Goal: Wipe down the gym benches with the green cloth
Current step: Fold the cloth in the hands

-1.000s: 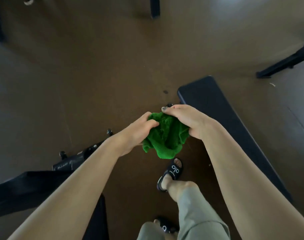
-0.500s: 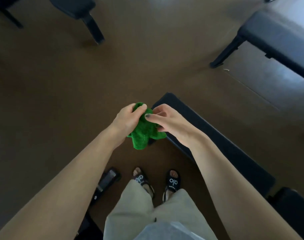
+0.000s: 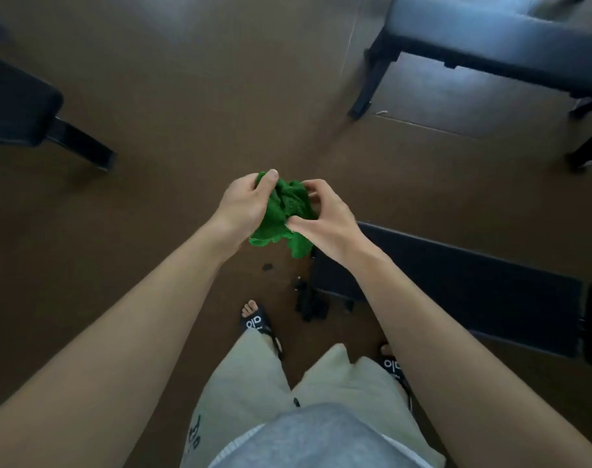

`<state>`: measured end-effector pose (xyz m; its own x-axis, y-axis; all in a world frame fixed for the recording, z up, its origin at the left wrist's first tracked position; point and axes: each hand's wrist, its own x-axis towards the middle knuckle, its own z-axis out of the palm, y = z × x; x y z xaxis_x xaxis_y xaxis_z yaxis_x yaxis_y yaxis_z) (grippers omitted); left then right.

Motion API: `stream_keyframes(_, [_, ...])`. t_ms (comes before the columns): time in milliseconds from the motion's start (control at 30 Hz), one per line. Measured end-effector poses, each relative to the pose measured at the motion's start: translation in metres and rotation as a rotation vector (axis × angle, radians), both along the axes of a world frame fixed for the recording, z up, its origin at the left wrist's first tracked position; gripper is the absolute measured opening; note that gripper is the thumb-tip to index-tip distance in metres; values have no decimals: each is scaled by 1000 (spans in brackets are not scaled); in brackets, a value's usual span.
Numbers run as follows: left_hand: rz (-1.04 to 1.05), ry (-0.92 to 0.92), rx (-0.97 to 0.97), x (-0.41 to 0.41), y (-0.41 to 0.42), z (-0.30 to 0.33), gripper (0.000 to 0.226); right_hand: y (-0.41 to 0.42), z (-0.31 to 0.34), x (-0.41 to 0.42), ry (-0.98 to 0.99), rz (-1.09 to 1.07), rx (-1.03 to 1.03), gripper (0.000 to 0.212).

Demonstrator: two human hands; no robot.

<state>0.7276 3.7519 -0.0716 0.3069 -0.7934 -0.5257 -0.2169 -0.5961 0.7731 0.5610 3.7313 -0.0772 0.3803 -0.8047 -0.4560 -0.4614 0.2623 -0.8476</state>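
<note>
A crumpled green cloth (image 3: 283,214) hangs in the air in front of me, held by both hands. My left hand (image 3: 244,204) grips its left side with the thumb on top. My right hand (image 3: 325,221) pinches its right side. A black padded gym bench (image 3: 456,288) lies low on the right, its near end just below and right of the cloth. A second black bench (image 3: 490,42) stands at the upper right. Part of a third bench (image 3: 14,106) shows at the left edge.
The floor (image 3: 186,96) is brown. Black bench legs (image 3: 369,86) stand at the upper right, another leg (image 3: 82,146) at the left. A dark bracket (image 3: 310,304) sits under the near bench's end. My feet in black slides (image 3: 255,324) are below.
The view has swung, so the near bench now lies further right and the far bench is bigger. Both hands have kept hold of the cloth and bunched it differently.
</note>
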Motion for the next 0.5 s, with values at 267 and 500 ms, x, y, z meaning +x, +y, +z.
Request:
stream_keyframes(267, [-433, -135, -12, 125, -82, 11, 53, -57, 5, 81, 272, -129, -106, 14])
stream_keyframes(500, [-1388, -949, -61, 210, -184, 33, 45, -145, -7, 86, 541, 45, -314, 13])
